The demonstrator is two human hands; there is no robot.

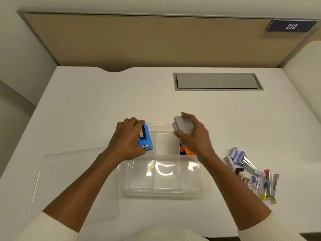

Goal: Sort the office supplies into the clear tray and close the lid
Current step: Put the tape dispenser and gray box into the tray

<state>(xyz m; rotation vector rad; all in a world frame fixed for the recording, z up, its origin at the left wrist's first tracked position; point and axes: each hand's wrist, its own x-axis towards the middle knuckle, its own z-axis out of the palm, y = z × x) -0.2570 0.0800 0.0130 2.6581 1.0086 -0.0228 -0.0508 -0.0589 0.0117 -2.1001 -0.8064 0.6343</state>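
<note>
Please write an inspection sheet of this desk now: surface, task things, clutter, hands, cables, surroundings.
Surface: white desk, grey hatch closed.
Job's things: clear tray open, an orange item inside; lid flat at its left.
Clutter: loose supplies right of tray.
Grippers: left hand holds blue stapler; right hand holds grey boxes.
Cables: nothing seen.
Surroundings: tan partition, sign 212.
</note>
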